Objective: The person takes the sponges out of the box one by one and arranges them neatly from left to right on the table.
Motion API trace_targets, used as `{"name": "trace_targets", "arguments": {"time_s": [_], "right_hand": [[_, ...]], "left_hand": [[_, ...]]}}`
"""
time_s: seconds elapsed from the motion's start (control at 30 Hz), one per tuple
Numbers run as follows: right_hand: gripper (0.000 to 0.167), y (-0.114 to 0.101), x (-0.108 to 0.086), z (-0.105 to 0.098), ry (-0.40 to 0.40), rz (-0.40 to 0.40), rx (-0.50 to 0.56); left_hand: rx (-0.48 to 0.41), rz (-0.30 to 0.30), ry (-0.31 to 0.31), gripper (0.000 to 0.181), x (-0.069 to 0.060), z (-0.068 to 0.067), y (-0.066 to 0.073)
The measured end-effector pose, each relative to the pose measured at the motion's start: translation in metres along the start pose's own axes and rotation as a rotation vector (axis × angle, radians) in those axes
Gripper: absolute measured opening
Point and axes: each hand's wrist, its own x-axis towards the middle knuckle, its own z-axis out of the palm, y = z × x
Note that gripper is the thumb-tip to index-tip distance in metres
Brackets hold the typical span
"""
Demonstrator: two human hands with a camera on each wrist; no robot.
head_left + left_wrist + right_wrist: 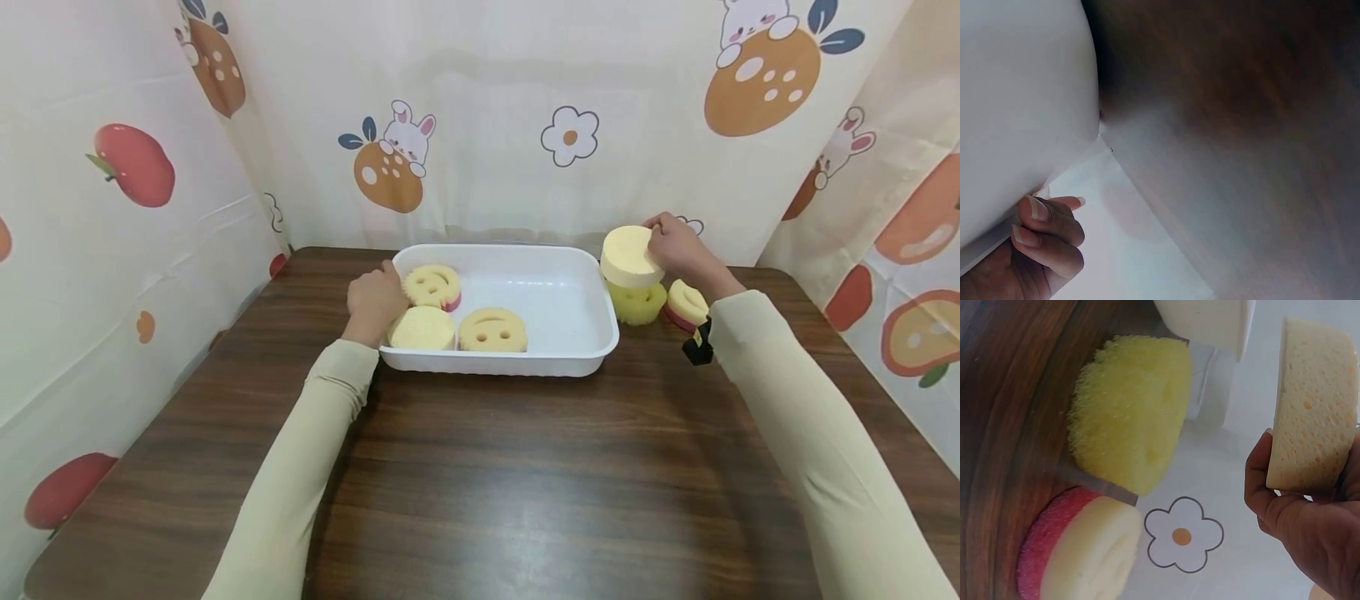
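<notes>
My right hand pinches a round pale yellow sponge by its edge, raised just beyond the tray's right end. In the right wrist view the sponge shows its porous side between thumb and fingers. My left hand grips the left rim of a white tray; the left wrist view has its curled fingers at the rim. Inside the tray's left part lie a smiley sponge with a pink underside, a plain round sponge and another smiley sponge.
Right of the tray, a brighter yellow scrubbing sponge stands on the brown table, partly beneath the held sponge in view. Beside it is a cream and pink sponge. A patterned curtain hangs along the table's back edge.
</notes>
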Motion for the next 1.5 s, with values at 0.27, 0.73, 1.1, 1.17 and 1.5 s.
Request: {"name": "trace_targets", "arguments": {"time_s": [0.27, 0.73, 1.1, 1.17, 1.5], "right_hand": [[0.056, 0.009, -0.002, 0.001, 0.052, 0.007, 0.018], [0.051, 0.027, -0.004, -0.003, 0.104, 0.038, -0.005], [0.048, 0.049, -0.010, -0.015, 0.143, 0.057, 0.015], [0.049, 0.053, -0.012, -0.019, 0.140, 0.066, 0.006], [0.052, 0.069, -0.021, -0.027, 0.120, 0.072, -0.045]], "left_hand": [[0.000, 0.006, -0.008, 0.074, 0.000, -0.001, 0.000], [-0.003, 0.004, -0.017, 0.075, 0.000, -0.001, -0.003], [-0.003, 0.011, -0.010, 0.072, 0.001, 0.000, -0.001], [-0.005, 0.011, -0.013, 0.073, 0.001, -0.001, 0.000], [-0.009, 0.001, -0.032, 0.074, 0.001, -0.001, -0.001]]}}
